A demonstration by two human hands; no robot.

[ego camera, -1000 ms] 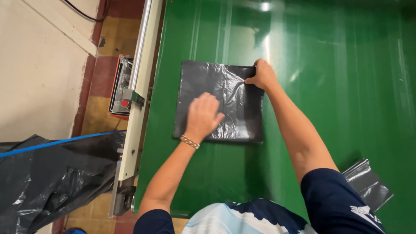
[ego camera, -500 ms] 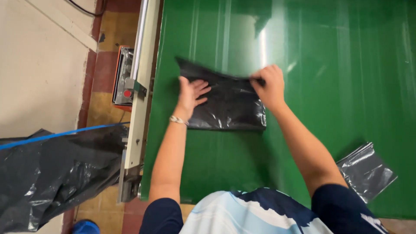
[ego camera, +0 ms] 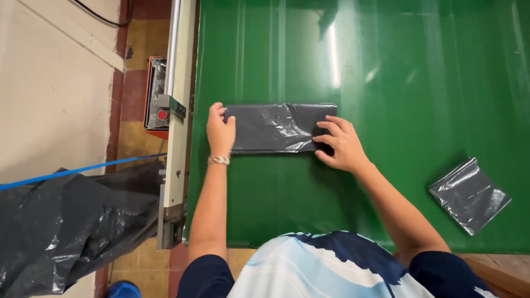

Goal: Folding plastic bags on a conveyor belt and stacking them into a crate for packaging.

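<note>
A black plastic bag [ego camera: 276,128], folded into a long narrow strip, lies flat on the green table [ego camera: 386,72]. My left hand [ego camera: 220,131] grips the strip's left end, fingers curled over its edge. My right hand [ego camera: 342,144] presses flat on the right end, fingers spread on the plastic. A beaded bracelet [ego camera: 218,160] is on my left wrist.
A smaller folded black bag [ego camera: 469,194] lies at the table's right front. A metal rail [ego camera: 176,110] runs along the table's left edge, with an orange-edged device [ego camera: 154,94] beside it. A heap of black plastic sheet [ego camera: 66,226] hangs at the lower left over the floor.
The bag went from a wide square to a narrow strip: its far half was folded toward me. Both hands moved to its two ends.
</note>
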